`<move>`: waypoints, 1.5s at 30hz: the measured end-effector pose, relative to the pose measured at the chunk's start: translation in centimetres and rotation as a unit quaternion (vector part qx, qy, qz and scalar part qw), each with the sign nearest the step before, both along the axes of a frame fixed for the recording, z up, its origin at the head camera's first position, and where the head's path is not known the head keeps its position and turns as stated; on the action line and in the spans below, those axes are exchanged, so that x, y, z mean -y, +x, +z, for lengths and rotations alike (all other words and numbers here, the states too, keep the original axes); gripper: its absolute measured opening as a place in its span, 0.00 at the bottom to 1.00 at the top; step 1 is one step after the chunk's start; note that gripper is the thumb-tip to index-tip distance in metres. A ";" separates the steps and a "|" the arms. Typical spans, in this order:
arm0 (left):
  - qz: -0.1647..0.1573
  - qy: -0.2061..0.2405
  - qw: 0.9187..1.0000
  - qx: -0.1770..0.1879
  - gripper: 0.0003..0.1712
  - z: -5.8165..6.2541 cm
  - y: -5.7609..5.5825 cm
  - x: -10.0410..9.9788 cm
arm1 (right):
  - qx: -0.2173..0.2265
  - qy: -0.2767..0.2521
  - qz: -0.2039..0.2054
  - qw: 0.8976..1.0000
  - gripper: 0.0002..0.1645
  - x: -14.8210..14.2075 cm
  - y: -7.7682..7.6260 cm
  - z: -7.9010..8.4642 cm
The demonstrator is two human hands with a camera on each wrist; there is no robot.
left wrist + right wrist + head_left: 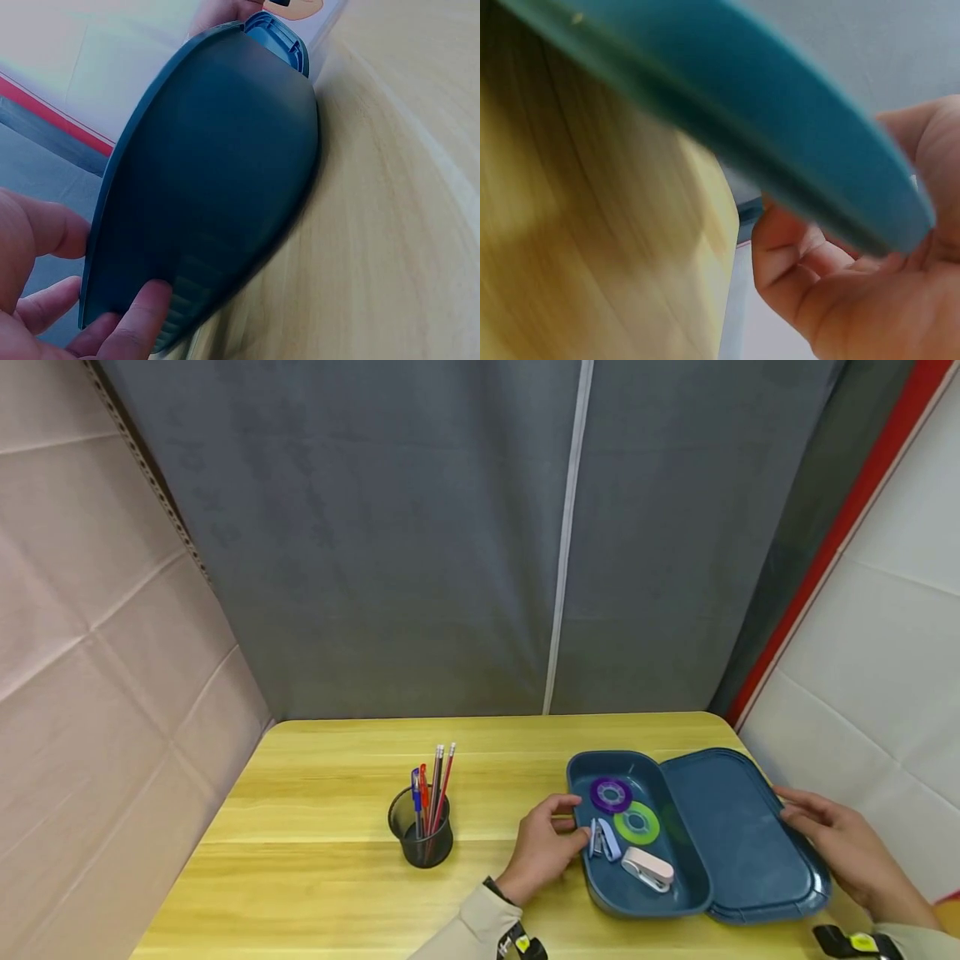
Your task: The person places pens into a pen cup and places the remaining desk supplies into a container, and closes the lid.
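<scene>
A dark blue plastic box [693,877] stands on the right of the table, its lid [742,835] folded out to the right. My left hand [546,843] holds the box's left wall, fingertips at the rim and on the outer side, as the left wrist view shows too. With my right hand [851,839] I grip the lid's right edge; in the right wrist view the fingers curl round the edge. Inside the box lie a purple ring-shaped roll [611,795], a green ring-shaped roll [637,823], a light blue V-shaped item [604,840] and a pale pink stapler [648,869].
Left of the box, a black mesh pen cup [427,852] holds several pens and pencils [438,789]. Behind the wooden table [322,827] hangs a grey curtain [390,552]. White sheets close in the left and right sides.
</scene>
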State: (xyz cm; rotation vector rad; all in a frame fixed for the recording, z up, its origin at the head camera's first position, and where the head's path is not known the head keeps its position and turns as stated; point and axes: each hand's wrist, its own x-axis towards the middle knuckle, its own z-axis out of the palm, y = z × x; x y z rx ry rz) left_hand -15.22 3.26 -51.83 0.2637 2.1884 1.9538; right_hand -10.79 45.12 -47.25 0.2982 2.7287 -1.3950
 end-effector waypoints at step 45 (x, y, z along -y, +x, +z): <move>0.016 -0.020 0.999 -0.047 0.18 2.4 0.1 1.1 | -0.133 0.067 0.014 0.989 0.32 9.3 0.6 7.1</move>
